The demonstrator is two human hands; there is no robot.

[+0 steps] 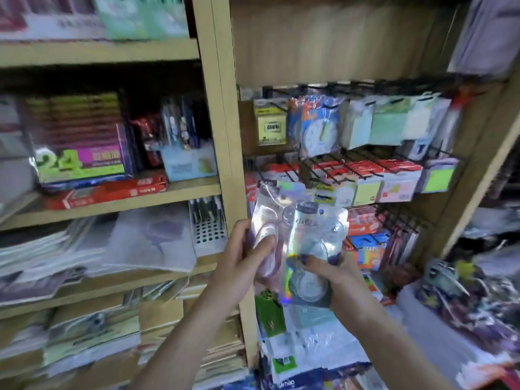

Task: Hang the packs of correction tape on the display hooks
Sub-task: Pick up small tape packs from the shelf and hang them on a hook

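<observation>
I hold two shiny holographic packs of correction tape in front of the shelving. My left hand (pixel 243 253) grips the left pack (pixel 271 212), thumb pressed on its clear blister. My right hand (pixel 334 280) grips the right pack (pixel 315 243) from below, fingers on its front. The packs overlap slightly, the right one in front. Black wire display hooks (pixel 332 167) stick out of the bay just above and behind the packs, several of them bare at their tips. The whole view is blurred.
Sticky notes (pixel 385 122), a clock pack (pixel 319 130) and red-carded packs (pixel 394 170) hang on the hook rows. A wooden upright (pixel 225 136) divides this bay from shelves of boxes and paper stacks on the left. More packaged goods lie heaped at lower right (pixel 464 291).
</observation>
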